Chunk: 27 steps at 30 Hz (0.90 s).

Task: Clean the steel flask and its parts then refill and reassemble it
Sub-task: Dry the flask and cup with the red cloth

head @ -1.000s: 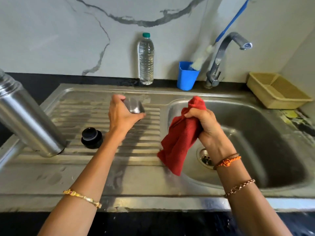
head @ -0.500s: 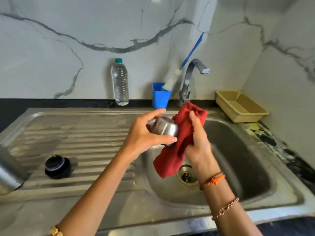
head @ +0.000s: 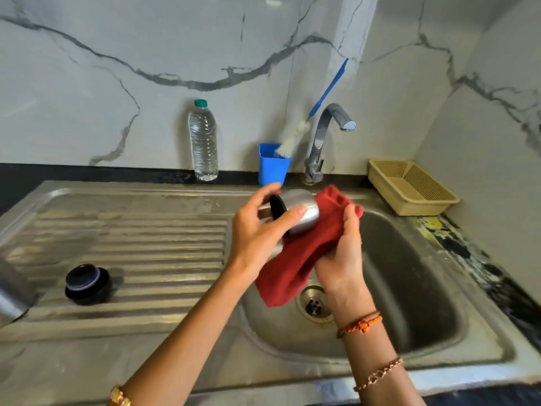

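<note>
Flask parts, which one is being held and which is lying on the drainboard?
The steel cup is held in the left hand; the black stopper sits on the drainboard.

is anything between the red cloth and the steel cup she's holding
Nothing visible. The left hand grips the small steel cup and the right hand holds the red cloth directly against its rounded end, above the steel sink basin.

Yellow basket (head: 415, 189) in the corner — blue cup (head: 270, 168) beside the tap (head: 320, 142).
</note>
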{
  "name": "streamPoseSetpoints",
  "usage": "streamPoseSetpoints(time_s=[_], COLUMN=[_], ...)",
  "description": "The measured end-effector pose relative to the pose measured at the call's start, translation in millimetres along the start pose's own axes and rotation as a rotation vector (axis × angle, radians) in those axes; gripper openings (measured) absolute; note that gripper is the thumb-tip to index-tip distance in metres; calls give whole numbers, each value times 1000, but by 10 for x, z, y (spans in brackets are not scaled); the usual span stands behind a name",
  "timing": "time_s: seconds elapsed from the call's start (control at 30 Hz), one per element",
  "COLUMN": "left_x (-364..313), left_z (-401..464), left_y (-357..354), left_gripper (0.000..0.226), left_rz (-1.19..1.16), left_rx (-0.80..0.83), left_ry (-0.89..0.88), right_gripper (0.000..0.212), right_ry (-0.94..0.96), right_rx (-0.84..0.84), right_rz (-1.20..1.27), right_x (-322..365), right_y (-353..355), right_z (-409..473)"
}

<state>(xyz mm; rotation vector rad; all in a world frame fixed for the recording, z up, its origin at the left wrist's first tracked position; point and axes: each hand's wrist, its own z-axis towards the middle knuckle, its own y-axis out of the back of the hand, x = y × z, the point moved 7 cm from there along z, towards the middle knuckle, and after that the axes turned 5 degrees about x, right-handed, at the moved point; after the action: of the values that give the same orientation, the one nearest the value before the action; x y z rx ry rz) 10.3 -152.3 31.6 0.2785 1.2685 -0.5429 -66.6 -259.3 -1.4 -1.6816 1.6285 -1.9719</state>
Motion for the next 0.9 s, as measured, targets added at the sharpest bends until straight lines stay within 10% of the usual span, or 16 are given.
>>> streamPoseSetpoints(time_s=[0.17,0.3,0.43,0.6,0.8,0.9], left_x=[67,238,384,275,44,27], left_z=[-33,-135,-107,-16,-11,-36], left_y=[121,77,252,230,125,145], left_gripper=[42,19,11,27,24,23], left_rz=[24,-155,-214,-274,-205,-231], left_rx=[-14,-124,-257,-274,-201,-222], left_ry=[132,230,274,220,22,12], right_gripper=[25,35,45,46,34,29], right_ry=[415,564,375,907,149,419], right_rx=[0,374,534,500,271,204], right_rz=[-556,-995,-1040,-1255,-672,-817], right_x=[440,131,-250,-171,23,39], right_y=[-175,-390,-252,-455,-471,-461], right_z=[-70,-224,46,-386,58,-134])
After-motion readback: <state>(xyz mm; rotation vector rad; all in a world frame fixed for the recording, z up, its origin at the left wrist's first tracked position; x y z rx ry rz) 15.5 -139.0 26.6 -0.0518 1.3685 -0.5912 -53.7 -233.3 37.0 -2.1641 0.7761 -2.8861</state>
